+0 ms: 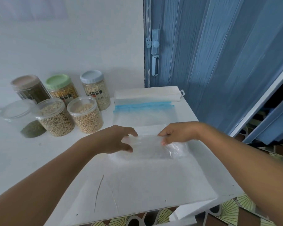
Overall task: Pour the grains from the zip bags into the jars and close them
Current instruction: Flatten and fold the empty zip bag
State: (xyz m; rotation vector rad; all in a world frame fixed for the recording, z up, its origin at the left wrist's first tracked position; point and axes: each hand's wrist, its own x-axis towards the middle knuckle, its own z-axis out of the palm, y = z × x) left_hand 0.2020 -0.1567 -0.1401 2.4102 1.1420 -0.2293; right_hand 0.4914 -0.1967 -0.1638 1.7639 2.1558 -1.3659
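1. Hands first: our left hand (117,140) and right hand (178,133) both reach to a clear, empty-looking bag (153,147) lying on the white tabletop (145,185).
2. Our left fingers (131,132) are curled, with the thumb low and the others above, closing on the bag's left edge; they seem to pinch it, though the clear film makes the contact hard to read.
3. Our right fingers (164,141) curl round the bag's upper right edge and hold it.
4. Beyond the bag we see flat zip bags (144,115) with blue strips, stacked on the tabletop just in front of a long white box (147,95).
5. To the left stand the jars. In the back row are three lidded ones: a dark jar (31,89), a green-lid jar (61,88) with yellow grain, and a blue-lid jar (95,90) with pale grain.
6. In front of them we see three open jars: a bean jar (86,115) holding round pale beans, a mixed jar (55,118) touching it on the left, and a low jar (25,121) with only a little green grain at its bottom.
7. Behind the tabletop's right side stands a blue door (211,62).
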